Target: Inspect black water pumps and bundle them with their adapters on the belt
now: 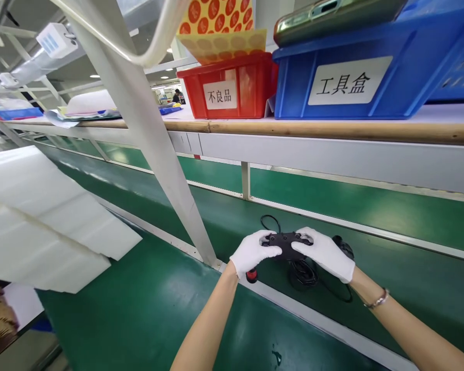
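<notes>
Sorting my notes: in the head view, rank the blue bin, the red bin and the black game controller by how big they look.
1. Blue bin, largest, though cropped.
2. Red bin.
3. Black game controller, smallest, partly covered by both hands; it sits nearer the camera, so it is truly smaller.

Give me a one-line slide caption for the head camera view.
Gloved left hand and right hand hold a black wired game controller above a green conveyor belt, beneath a shelf carrying a red bin and blue bin.

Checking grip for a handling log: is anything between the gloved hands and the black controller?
Nothing visible. The left hand and right hand both grip the black controller directly over the green belt; its cable hangs coiled below.
</notes>
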{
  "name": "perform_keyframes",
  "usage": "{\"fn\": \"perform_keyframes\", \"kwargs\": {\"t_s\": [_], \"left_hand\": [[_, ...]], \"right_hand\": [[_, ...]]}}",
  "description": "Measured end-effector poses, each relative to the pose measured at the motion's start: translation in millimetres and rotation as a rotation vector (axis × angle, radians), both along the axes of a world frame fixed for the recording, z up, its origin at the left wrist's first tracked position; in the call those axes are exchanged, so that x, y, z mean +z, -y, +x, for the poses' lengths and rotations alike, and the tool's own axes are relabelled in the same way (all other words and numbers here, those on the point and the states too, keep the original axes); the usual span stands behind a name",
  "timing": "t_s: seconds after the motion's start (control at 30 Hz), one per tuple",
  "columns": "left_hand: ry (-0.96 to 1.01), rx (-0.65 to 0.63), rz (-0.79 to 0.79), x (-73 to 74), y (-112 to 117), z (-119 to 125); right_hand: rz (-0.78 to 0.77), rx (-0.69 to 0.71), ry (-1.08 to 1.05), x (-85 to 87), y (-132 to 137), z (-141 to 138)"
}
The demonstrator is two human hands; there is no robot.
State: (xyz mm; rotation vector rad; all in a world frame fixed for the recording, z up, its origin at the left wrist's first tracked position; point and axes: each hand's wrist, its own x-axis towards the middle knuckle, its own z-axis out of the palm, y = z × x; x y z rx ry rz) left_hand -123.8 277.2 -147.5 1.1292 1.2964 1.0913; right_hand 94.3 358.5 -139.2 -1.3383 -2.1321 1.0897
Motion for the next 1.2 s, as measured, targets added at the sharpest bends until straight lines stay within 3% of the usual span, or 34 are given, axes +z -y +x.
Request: {"fn": "perform_keyframes", "kwargs": {"t_s": [0.4,0.6,0.73,0.8,0.97,1.2], "left_hand": [[0.073,-0.058,-0.013,-1.8,-1,-24],[0.057,-0.089,-0.046,-8.5,-3,-42],[-0.027,-0.086,-0.01,-9.3,-4,-49],[-0.17,-0.068,0.073,-12.5,-5,-49],[-0.958,0.119,0.633,-38.5,-9,-49],[-1.08,0.213,0.673,-74.6,-10,-60]], "right_hand": [[0.033,0.08,-0.138,-5.4,-8,-15],[-0.275,0.079,-0.351,-6.1,-10,-24],[-0.336,0.056,-0.37,-6.8,-12,-32],[-0.297,0.059,-0.348,-9.0,-15,-35],[-0.004,0.07,-0.346,-28.2,-24,-36],[0.366,0.273,-0.259,-61.4,-29,-41]]}}
